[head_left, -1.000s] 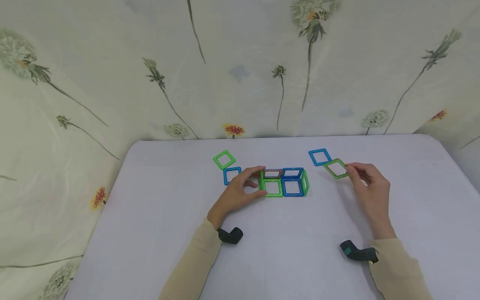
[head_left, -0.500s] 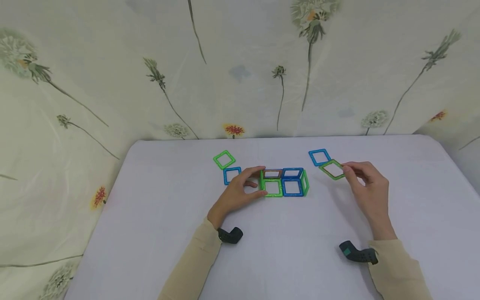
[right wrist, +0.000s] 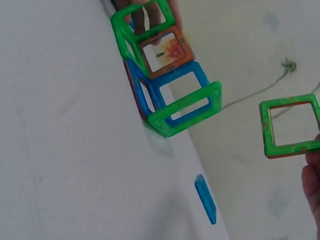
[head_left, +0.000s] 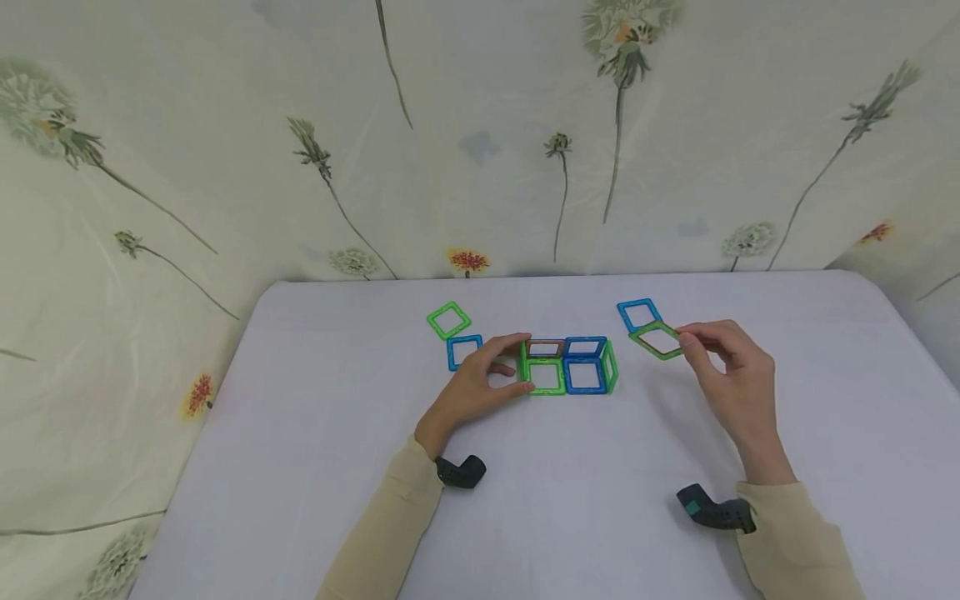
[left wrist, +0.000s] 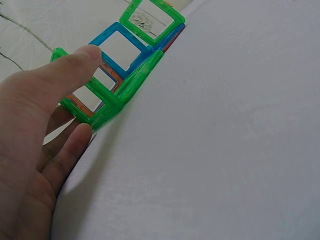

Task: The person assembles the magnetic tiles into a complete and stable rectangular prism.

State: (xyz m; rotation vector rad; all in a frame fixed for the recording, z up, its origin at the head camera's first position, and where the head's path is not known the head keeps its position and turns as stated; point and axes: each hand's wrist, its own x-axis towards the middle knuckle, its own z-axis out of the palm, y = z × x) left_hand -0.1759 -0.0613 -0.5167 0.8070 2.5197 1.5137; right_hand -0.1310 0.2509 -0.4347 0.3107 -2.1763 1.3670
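A small structure of square magnetic tiles (head_left: 566, 377) stands mid-table. Its back wall has an orange tile (right wrist: 188, 51) and a blue tile (right wrist: 202, 75); green tiles stand at both ends. A green and a blue tile lie flat in front. My left hand (head_left: 471, 379) grips the left end, thumb at the front and index finger at the back. Pinched at one corner by my right hand (head_left: 738, 371) is a green tile (head_left: 647, 348) with an orange-red underside edge, held above the table right of the structure. In the right wrist view only fingertips (right wrist: 311, 175) of that hand show.
Behind my left hand lie a loose green tile (head_left: 432, 325) and a blue tile (head_left: 450, 354), corners close together. Another blue tile (head_left: 625, 318) lies at the back right, near the held one. A floral cloth (head_left: 510, 200) rises behind the white table (head_left: 570, 517).
My right hand has carried the green tile a little leftward, closer to the structure. The left hand and the structure have stayed in place.
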